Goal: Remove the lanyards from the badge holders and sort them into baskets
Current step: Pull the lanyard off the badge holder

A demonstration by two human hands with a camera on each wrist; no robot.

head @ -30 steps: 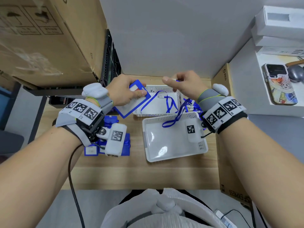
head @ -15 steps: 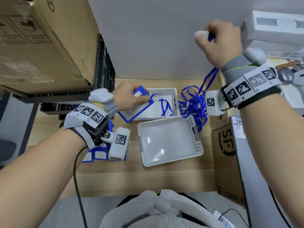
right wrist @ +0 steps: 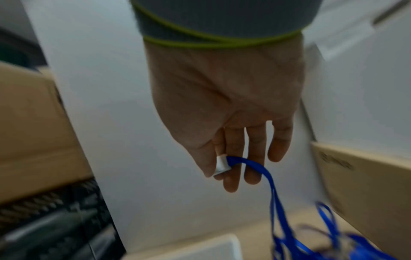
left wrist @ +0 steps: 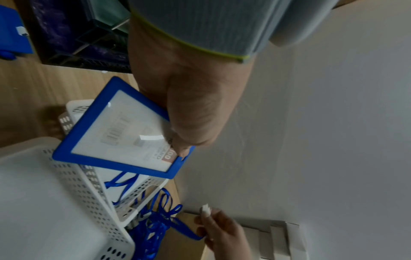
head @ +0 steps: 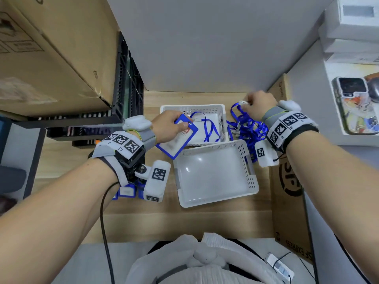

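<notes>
Right wrist alone: white clip [right wrist: 221,166] between fingertips [right wrist: 205,168].

The baskets [head: 215,175] are shiny white plastic with holes. The table [head: 155,218] is wood. The lanyards [head: 249,130] look like smooth ribbon.

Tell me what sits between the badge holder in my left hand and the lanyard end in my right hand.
In the head view, the far white basket, with a blue lanyard lying in it, sits between the badge holder and the lanyard end.
</notes>
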